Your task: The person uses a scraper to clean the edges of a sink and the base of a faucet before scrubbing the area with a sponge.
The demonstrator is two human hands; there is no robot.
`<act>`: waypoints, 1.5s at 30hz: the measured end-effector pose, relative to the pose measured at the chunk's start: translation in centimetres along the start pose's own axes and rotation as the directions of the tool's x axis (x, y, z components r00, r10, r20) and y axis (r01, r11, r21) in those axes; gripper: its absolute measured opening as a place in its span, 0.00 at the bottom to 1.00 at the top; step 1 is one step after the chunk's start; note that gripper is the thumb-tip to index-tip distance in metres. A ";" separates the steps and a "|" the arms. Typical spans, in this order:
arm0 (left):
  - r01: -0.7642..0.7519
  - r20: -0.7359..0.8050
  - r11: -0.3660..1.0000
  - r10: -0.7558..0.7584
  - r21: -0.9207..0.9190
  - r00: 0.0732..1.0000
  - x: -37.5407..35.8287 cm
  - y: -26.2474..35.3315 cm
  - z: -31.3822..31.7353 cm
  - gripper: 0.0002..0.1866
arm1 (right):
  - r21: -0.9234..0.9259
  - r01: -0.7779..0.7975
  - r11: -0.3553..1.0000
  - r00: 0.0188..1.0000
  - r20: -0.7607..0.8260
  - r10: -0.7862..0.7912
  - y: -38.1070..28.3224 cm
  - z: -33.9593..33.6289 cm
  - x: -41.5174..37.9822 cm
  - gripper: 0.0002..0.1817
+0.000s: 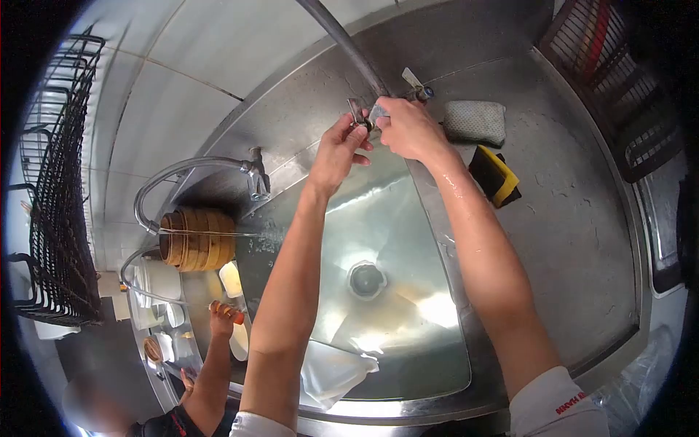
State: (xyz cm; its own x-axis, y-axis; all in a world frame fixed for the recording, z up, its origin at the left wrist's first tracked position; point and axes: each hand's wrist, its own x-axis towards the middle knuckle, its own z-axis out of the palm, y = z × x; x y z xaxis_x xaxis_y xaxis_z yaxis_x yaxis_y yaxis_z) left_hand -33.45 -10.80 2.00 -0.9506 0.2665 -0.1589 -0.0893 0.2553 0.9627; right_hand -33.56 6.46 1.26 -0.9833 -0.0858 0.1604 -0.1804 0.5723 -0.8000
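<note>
Both my hands reach to the far rim of a steel sink. My left hand pinches a small metal tap lever between its fingertips. My right hand is closed around the base of a faucet pipe where it meets the counter, next to a second tap handle. The sink basin holds a shallow film of water around the drain. A clear plastic bag lies at the sink's near edge.
A grey cloth and a yellow-black sponge lie on the steel counter at right. Another faucet arches over the left sink, where stacked bowls and dishes sit. Another person's hand works there. A black wire rack hangs left.
</note>
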 end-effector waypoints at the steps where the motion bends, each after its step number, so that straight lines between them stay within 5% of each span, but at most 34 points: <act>1: 0.002 -0.013 1.000 -0.003 -0.024 1.000 0.1 -0.1 0.2 0.17 | 0.001 -0.019 1.000 1.000 0.007 0.019 -0.5 0.0 -0.1 0.10; 6: -0.029 -0.020 0.999 0.029 -0.014 0.999 0.1 -0.6 0.4 0.16 | -0.016 -0.080 0.997 0.996 0.025 0.081 -1.6 0.6 -0.1 0.12; 18: -0.092 0.050 0.996 0.091 0.022 0.995 0.1 -0.5 0.2 0.16 | 0.041 0.143 0.989 0.990 -0.001 -0.143 0.3 1.4 1.2 0.12; 21: -0.106 0.066 0.994 0.104 0.013 0.992 0.2 -0.7 0.1 0.16 | 0.234 -0.081 0.969 0.983 0.180 0.039 -0.5 0.4 0.9 0.12; 30: -0.083 0.101 0.997 0.083 -0.002 0.991 0.2 -1.0 -0.3 0.19 | 0.332 -0.115 0.936 0.958 0.286 0.016 -0.2 -0.1 1.3 0.12; 39: -0.029 0.054 0.997 0.026 0.067 0.998 -0.1 -0.2 -0.2 0.18 | -0.066 -0.068 0.996 0.969 0.232 0.082 -2.4 -1.1 0.6 0.14; 42: -0.039 0.020 0.997 0.038 0.066 0.999 0.0 0.2 0.4 0.17 | -0.237 0.040 0.971 0.998 0.060 -0.027 -1.9 0.1 0.2 0.15; 45: -0.055 0.001 0.998 0.055 0.030 0.998 0.0 -0.1 0.8 0.17 | -0.246 -0.012 0.969 0.998 0.057 0.027 -2.3 0.3 -0.1 0.14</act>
State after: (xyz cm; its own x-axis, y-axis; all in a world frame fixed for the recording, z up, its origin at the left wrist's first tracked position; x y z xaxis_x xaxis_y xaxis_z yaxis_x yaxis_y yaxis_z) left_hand -33.16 -10.05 1.75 -0.9538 0.2811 -0.1057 -0.0276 0.2684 0.9629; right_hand -33.09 4.95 2.93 -0.9875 -0.1170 0.1057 -0.1576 0.7562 -0.6351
